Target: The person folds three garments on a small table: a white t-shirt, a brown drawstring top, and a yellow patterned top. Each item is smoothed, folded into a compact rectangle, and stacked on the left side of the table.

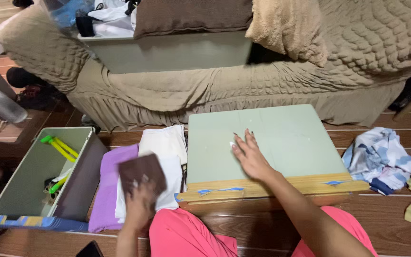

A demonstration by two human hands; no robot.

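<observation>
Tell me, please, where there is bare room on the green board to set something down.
The green board is bare right of the right hand and behind it, up to the far edge by the sofa. Left of the board is crowded: folded cloths under the left hand.

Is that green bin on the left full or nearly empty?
Nearly empty: the bin shows mostly bare floor, with only yellow-green sticks and small bits.
</observation>
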